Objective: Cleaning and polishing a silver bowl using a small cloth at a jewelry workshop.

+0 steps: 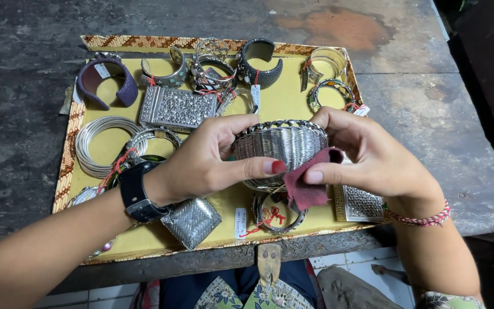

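My left hand (204, 163) grips a wide woven silver cuff bracelet (281, 146) from its left side, thumb laid across the front. My right hand (367, 151) holds the cuff's right end and pinches a small dark red cloth (304, 186) against its lower edge. Both hands hover over a yellow-lined tray (284, 103) with a patterned brown rim. A black watch sits on my left wrist (136, 193), and a red-and-white braided band circles my right wrist (418, 217).
The tray holds several silver pieces: a purple cuff (107, 80), a flat embossed rectangular box (176, 107), stacked thin bangles (101, 143), a dark studded cuff (258, 66), a diamond-shaped woven piece (191, 222), a tagged ring-shaped bracelet (273, 216). All rest on a dark worn wooden table (430, 114).
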